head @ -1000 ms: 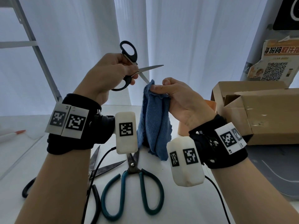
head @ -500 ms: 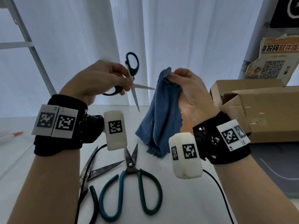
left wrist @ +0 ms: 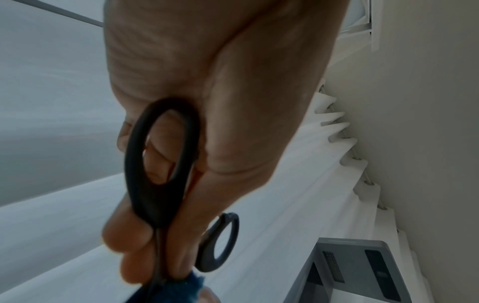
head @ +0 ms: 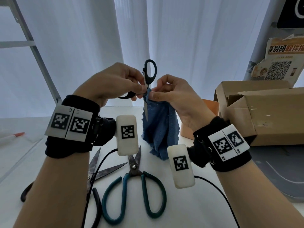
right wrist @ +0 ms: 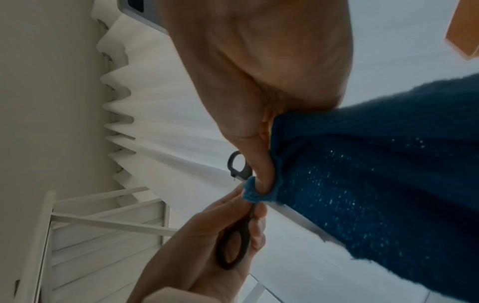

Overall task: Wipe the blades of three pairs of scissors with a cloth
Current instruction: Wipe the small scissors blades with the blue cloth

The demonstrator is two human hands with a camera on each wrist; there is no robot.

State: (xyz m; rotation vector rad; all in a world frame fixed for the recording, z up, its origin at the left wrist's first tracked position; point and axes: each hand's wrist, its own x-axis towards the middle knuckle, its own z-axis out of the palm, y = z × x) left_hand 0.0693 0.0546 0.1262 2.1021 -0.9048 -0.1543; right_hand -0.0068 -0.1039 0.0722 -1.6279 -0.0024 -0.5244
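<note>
- The left hand (head: 113, 83) is gripping the small black-handled steel scissors (head: 146, 83) by the lower handle loop, fingers curled round it, and is holding them raised above the white table (head: 189, 203).
- These scissors are standing opened wide: one black loop is pointing to 12 o'clock, and one bare blade is pointing down toward 6 o'clock, its tip hanging in front of the cloth.
- In the left wrist view the same hand (left wrist: 207, 102) is showing its fingers wrapped through and round the near loop of the scissors (left wrist: 160, 168).
- The right hand (head: 177, 99) is pinching the top edge of the blue terry cloth (head: 161, 129) between thumb and fingers, pressing it against the scissors right at the pivot, touching the left fingertips.
- The rest of the cloth is hanging down toward the table; whether its lower hem is touching the surface, I cannot tell.
- In the right wrist view the pinched fold of cloth (right wrist: 362, 184) is sitting on the blade just beside the pivot.
- On the table at 6 o'clock, the large teal-handled scissors (head: 134, 191) are lying flat, blades slightly parted and pointing to 12 o'clock.
- At 7 o'clock, just beside them, the dark iron scissors with black handles (head: 98, 170) are lying open, partly hidden by the left forearm.
- At 3 o'clock a brown cardboard box (head: 263, 112) is lying on its side with its flaps open.
</note>
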